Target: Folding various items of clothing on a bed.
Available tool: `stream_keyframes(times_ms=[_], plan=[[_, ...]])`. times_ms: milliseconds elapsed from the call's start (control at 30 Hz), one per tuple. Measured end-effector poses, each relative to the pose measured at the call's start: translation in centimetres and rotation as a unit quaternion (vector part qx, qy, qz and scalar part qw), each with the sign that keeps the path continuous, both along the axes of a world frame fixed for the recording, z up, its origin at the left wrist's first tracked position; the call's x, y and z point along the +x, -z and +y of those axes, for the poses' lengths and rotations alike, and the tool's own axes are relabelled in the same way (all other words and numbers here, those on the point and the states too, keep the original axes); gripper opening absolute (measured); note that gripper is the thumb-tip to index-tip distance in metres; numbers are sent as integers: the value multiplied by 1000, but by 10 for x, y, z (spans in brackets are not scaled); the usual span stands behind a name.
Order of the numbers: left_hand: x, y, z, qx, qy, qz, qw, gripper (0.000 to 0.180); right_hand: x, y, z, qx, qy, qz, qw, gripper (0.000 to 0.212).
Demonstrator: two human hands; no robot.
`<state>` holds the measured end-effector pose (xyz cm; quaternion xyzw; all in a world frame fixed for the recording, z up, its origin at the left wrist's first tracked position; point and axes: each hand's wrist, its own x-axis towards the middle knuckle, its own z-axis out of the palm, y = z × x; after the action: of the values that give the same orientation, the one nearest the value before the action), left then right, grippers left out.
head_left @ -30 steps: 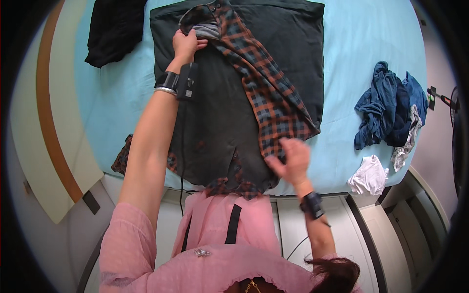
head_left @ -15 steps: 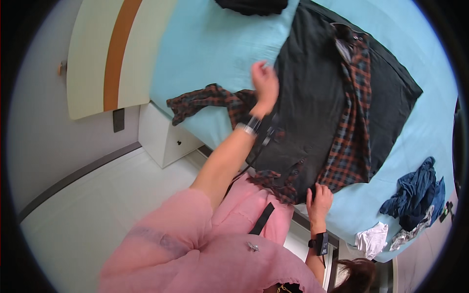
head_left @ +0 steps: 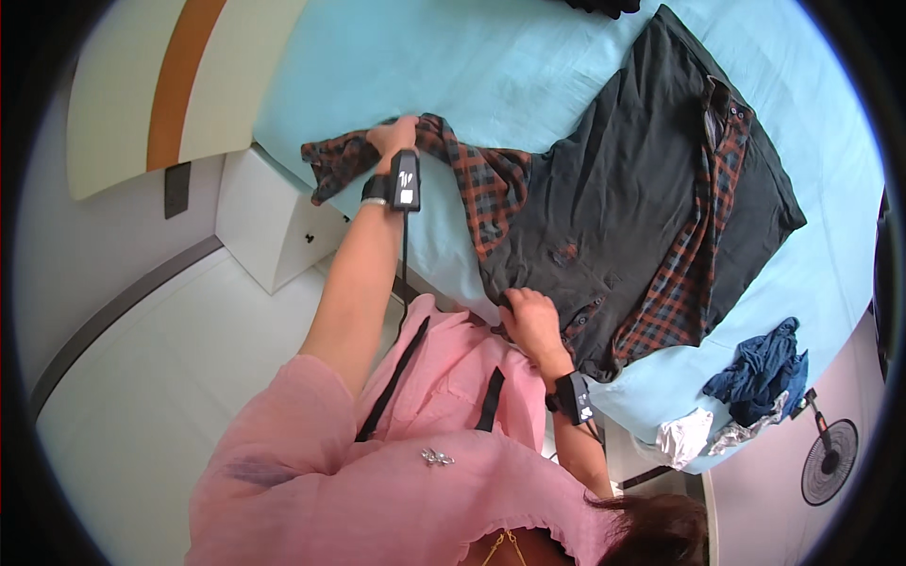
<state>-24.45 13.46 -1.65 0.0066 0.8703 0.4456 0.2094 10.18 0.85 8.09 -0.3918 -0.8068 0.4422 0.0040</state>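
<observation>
A dark shirt with a red-and-black plaid sleeve and front strip lies spread on the light blue bedsheet. Its plaid sleeve stretches out to the left, bent partway along. My left hand is closed on that sleeve close to the cuff, its fingertips partly hidden. At the near edge of the shirt, my right hand has its fingers curled over the dark cloth and gripping it. Small buttons show on the plaid strip.
Crumpled dark blue cloth and a white cloth lie on the bed's right corner. A black garment sits at the far edge. The white bedside cabinet and headboard stand left; a black fan is at right.
My left hand has moved left from above the shirt onto its sleeve, and the sleeve now lies more spread out. My right hand has shifted left along the near edge.
</observation>
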Motion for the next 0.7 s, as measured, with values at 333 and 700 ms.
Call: stream_keyframes(times_ms=[333,700], plan=[[208,-130,-6,130,738,280,601,72,138,17,88,-286,638,227,679,47],[198,-67,-145,-39,593,257,762,19,187,55,240,-321,632,297,640,58]])
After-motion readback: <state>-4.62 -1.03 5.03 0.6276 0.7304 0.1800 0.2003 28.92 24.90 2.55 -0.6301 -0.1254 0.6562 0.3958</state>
